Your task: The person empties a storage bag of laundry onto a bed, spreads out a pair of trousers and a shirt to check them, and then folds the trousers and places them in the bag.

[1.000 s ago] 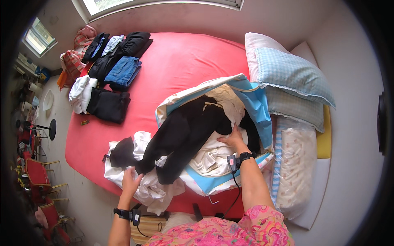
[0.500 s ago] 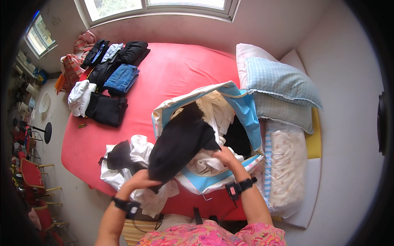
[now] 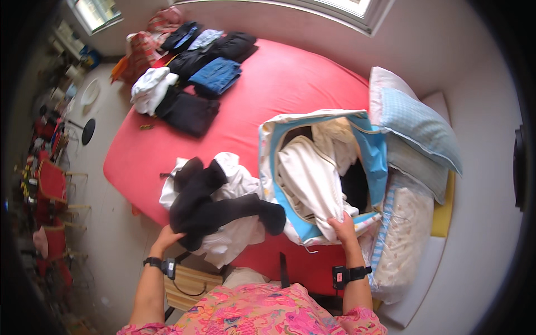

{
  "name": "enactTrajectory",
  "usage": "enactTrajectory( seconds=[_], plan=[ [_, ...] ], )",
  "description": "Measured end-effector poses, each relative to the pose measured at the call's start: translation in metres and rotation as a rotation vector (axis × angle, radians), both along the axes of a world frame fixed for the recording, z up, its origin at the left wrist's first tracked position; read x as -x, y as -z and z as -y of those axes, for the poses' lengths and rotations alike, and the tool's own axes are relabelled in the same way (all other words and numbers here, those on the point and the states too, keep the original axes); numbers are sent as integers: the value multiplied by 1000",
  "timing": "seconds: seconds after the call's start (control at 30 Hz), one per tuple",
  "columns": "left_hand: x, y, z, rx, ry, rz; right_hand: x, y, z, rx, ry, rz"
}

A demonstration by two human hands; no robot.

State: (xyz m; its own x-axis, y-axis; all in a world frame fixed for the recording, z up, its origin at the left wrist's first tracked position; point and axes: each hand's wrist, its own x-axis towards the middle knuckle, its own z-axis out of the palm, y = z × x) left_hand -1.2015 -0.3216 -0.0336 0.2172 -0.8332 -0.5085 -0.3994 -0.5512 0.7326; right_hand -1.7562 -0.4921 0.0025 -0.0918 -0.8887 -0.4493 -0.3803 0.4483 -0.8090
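A black garment (image 3: 209,209) lies across the heap of white clothes (image 3: 240,176) at the bed's near left, one black leg or sleeve reaching toward the bag. My left hand (image 3: 166,239) is closed at its lower left edge, the fingertips partly hidden by the cloth. On the right stands a wide-open storage bag (image 3: 378,162) with a light blue lining. Inside it are a white garment (image 3: 310,173), cream cloth (image 3: 335,137) and something black (image 3: 356,187). With closed fingers my right hand (image 3: 343,228) grips the white garment's near end at the bag's front rim.
Folded dark clothes (image 3: 187,113), folded jeans (image 3: 216,75) and a white bundle (image 3: 152,89) lie at the far left of the red-sheeted bed (image 3: 301,72). Pillows (image 3: 419,123) and a plastic-wrapped bedding roll (image 3: 405,240) flank the bag's right side. Red chairs (image 3: 53,178) stand left.
The black garment has come out of the bag and down onto the white heap at left. My right hand now grips the white garment. The whole view has shifted and tilted.
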Motion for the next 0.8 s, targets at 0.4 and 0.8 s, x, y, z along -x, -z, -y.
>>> enactTrajectory(
  seconds=[0.4, 0.8],
  plan=[
    [19, -15, -13, 195, -84, 305, -54, -91, 34, 303, 80, 453],
    [88, -51, 13, 77, 412, -215, -263, -191, -9, 678, -1091, 499]
  ],
)
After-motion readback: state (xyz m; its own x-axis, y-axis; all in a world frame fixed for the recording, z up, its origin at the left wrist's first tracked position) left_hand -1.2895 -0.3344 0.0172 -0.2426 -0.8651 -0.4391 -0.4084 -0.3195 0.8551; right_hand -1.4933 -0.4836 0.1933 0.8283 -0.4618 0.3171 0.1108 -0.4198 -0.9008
